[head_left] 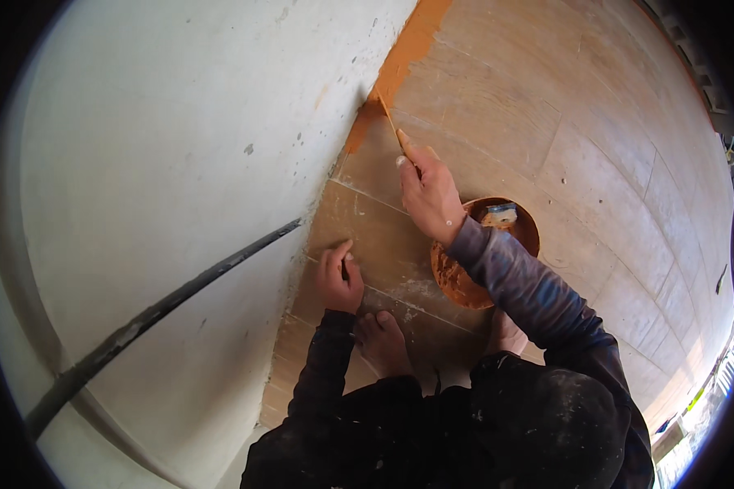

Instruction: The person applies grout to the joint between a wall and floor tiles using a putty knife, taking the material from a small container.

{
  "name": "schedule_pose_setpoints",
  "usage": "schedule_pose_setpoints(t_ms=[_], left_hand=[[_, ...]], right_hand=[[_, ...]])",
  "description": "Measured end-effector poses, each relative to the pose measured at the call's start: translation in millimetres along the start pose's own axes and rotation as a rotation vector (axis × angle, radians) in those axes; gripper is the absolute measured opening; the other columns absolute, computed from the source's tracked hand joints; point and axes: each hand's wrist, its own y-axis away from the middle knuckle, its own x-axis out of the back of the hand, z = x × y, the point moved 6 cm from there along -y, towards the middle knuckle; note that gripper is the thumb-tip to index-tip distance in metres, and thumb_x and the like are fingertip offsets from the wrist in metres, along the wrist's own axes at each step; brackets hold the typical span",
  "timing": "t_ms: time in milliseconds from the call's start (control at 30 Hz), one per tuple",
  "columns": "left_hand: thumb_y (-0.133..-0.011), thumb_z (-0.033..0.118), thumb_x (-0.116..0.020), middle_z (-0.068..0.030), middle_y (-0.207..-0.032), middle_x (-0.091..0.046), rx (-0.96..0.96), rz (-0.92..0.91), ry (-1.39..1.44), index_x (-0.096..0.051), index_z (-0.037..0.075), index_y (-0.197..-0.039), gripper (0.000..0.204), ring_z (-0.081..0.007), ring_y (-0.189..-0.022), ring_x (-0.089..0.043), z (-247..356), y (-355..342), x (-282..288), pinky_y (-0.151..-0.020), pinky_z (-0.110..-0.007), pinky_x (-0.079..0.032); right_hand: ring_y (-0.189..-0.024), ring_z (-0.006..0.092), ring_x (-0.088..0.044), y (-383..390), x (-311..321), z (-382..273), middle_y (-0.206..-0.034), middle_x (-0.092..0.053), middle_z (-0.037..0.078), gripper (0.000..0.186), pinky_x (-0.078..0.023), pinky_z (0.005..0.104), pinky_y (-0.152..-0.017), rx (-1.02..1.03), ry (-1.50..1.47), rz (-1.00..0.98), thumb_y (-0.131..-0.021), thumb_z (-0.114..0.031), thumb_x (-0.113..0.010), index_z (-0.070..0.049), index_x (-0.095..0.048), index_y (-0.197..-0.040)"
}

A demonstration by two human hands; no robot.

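Observation:
My right hand is closed around a thin, orange-coated tool, seen edge-on, so I cannot tell if it is a brush or a spatula. Its tip meets the orange coating spread in a strip along the floor's edge at the wall. My left hand is held low beside the wall, fingers loosely bent with a gap to the thumb and nothing visible in them. Beneath my right forearm stands a round bucket smeared with orange material, partly hidden by the sleeve. A blue-and-white object rests inside it.
A white, spotted wall rises on the left. A dark pole or hose slants in front of it. Wood-look tiles cover the floor, dusty in places. My bare foot is close to my left hand.

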Motion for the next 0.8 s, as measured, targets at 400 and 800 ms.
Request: schedule_pose_setpoints(t_ms=[400, 800], left_hand=[[-0.097, 0.005, -0.057, -0.0153, -0.092, -0.064, -0.092, 0.010, 0.042, -0.067, 0.001, -0.115, 0.021, -0.0299, -0.079, -0.063, -9.7, 3.8, -1.6, -0.070, -0.038, -0.051], [-0.092, 0.003, -0.061, -0.0127, -0.091, -0.066, -0.098, 0.041, 0.017, -0.069, 0.006, -0.115, 0.025, -0.0321, -0.079, -0.063, -6.8, 2.3, -1.4, -0.068, -0.040, -0.050]], right_hand=[[-0.105, 0.0317, -0.062, -11.8, 38.9, -34.3, -0.114, -0.061, 0.012, 0.051, -0.057, 0.0428, -0.084, 0.411, 0.995, -0.206, -0.087, -0.003, -0.057, -0.005, -0.059, -0.137], [-0.112, 0.0310, -0.060, -46.9, 38.1, 7.5, -0.124, -0.055, 0.013, 0.054, -0.057, 0.0400, -0.090, 0.626, 0.987, -0.256, -0.090, -0.005, -0.054, -0.003, -0.050, -0.144]])
